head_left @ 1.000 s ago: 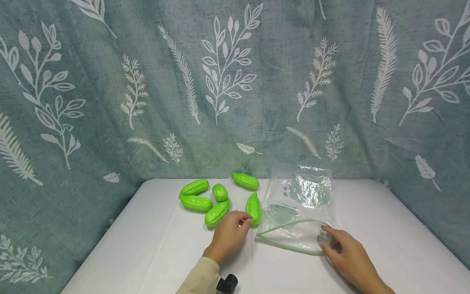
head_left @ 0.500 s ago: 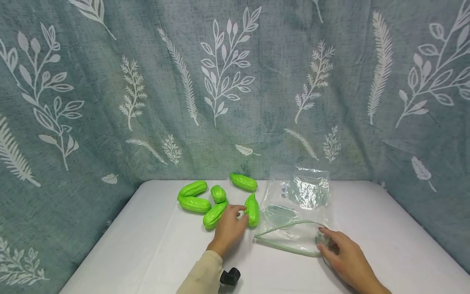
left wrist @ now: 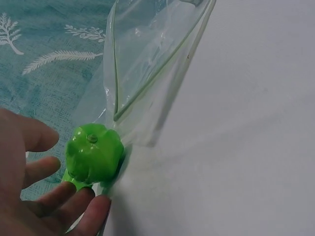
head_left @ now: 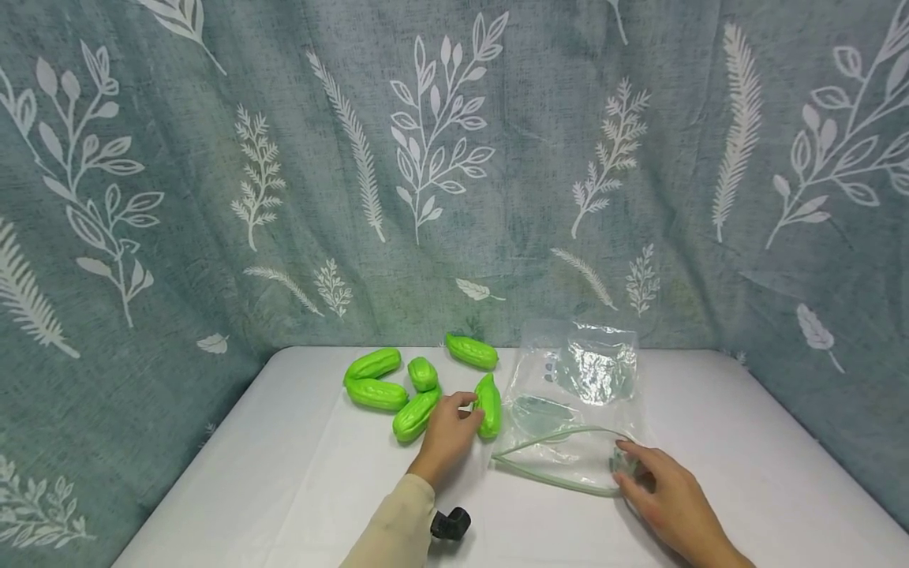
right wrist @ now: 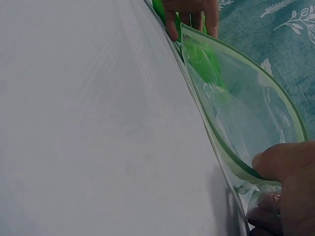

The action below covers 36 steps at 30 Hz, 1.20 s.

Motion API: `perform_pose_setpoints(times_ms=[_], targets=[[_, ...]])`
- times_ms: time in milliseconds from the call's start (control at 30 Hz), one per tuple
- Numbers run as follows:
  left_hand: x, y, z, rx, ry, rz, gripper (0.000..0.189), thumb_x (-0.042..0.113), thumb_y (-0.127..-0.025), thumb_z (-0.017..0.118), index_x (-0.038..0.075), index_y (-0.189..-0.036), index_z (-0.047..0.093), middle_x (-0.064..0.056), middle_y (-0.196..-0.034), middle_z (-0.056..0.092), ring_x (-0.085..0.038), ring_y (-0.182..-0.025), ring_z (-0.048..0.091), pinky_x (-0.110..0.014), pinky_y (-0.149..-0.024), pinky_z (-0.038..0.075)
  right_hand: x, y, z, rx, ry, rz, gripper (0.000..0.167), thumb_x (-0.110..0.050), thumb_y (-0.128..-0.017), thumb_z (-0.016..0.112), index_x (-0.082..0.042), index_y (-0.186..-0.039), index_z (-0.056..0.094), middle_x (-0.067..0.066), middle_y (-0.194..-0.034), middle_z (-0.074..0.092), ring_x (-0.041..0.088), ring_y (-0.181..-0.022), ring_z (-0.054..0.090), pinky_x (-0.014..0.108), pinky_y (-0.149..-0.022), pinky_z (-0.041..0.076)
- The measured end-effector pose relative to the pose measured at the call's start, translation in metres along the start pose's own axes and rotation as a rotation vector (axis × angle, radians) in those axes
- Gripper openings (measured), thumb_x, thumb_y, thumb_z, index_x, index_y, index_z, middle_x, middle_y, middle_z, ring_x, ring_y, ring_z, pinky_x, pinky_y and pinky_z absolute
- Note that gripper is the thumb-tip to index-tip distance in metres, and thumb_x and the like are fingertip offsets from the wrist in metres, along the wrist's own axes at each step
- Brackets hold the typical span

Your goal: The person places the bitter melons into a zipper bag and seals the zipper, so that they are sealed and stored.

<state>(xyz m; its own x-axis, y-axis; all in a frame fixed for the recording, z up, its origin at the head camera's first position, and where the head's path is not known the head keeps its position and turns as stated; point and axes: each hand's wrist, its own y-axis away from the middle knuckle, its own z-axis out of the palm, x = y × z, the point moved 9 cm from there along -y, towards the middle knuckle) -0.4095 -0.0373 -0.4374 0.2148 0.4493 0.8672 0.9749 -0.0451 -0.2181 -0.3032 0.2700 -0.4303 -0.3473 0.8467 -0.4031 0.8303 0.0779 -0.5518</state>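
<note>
In the head view my left hand (head_left: 446, 438) reaches to the left side of an upright-lying, bright green ridged gourd (head_left: 488, 409). The left wrist view shows the fingers (left wrist: 42, 169) spread and loosely bent around the near end of this gourd (left wrist: 96, 153), with a gap between thumb side and skin. To its right lies a clear zip bag (head_left: 547, 430) with a pale green rim, its mouth gaping toward me. My right hand (head_left: 671, 493) pinches the right end of the bag's mouth; in the right wrist view the thumb (right wrist: 280, 160) presses over the green rim.
Several more green gourds lie left and behind: a pair (head_left: 376, 394) at the left, a leaning pair (head_left: 417, 416) beside my left hand, one gourd (head_left: 472, 352) at the back. A patterned curtain (head_left: 454, 197) hangs behind the white table (head_left: 284, 489).
My left hand has shifted slightly forward, its fingers spreading from the gourd's near end to its left side. My right hand keeps the bag's mouth in the same place.
</note>
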Motion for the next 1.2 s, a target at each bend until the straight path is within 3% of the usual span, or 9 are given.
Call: perform_pose_setpoints(times_ms=[267,433,767,1000,1200], targets=[[-0.001,-0.006,0.004,0.005,-0.021,-0.042,0.046,0.023,-0.091,0.070,-0.003,-0.128,0.062,-0.020,-0.123,0.063,-0.029,-0.106,0.064,-0.044,-0.090,0.052,0.000,0.000,0.000,-0.001,-0.006,0.004,0.046,-0.019,-0.082,0.083,-0.012,-0.125,0.068,-0.003,-0.103,0.068,0.011,-0.083,0.060,0.039,-0.075,0.055],[-0.004,-0.005,0.006,0.018,-0.046,-0.035,0.052,0.028,-0.089,0.073,-0.004,-0.129,0.061,-0.022,-0.123,0.062,-0.030,-0.106,0.064,-0.045,-0.092,0.052,-0.002,-0.001,0.002,-0.005,-0.004,0.003,0.048,-0.019,-0.082,0.083,-0.012,-0.126,0.067,-0.003,-0.102,0.068,0.012,-0.083,0.060,0.041,-0.075,0.055],[-0.004,-0.006,0.009,-0.026,-0.054,-0.038,0.062,0.032,-0.085,0.079,-0.001,-0.132,0.059,-0.014,-0.113,0.067,-0.026,-0.103,0.066,-0.041,-0.087,0.054,0.000,-0.001,0.000,-0.013,-0.018,0.005,0.049,-0.020,-0.083,0.082,-0.013,-0.128,0.066,-0.003,-0.103,0.068,0.010,-0.085,0.060,0.040,-0.076,0.055],[-0.011,-0.003,0.009,-0.035,-0.043,-0.092,0.063,0.029,-0.082,0.082,0.002,-0.134,0.058,-0.011,-0.109,0.067,-0.022,-0.100,0.064,-0.039,-0.083,0.054,0.003,0.002,0.005,-0.053,-0.011,0.033,0.049,-0.024,-0.085,0.081,-0.014,-0.130,0.065,-0.005,-0.105,0.066,0.008,-0.084,0.059,0.038,-0.076,0.055],[-0.009,-0.005,0.011,-0.040,-0.049,-0.081,0.062,0.029,-0.083,0.080,0.002,-0.134,0.058,-0.012,-0.111,0.067,-0.023,-0.101,0.064,-0.040,-0.083,0.054,0.003,0.001,0.005,-0.055,-0.006,0.042,0.049,-0.024,-0.085,0.081,-0.015,-0.131,0.065,-0.004,-0.106,0.066,0.009,-0.084,0.059,0.038,-0.076,0.055]])
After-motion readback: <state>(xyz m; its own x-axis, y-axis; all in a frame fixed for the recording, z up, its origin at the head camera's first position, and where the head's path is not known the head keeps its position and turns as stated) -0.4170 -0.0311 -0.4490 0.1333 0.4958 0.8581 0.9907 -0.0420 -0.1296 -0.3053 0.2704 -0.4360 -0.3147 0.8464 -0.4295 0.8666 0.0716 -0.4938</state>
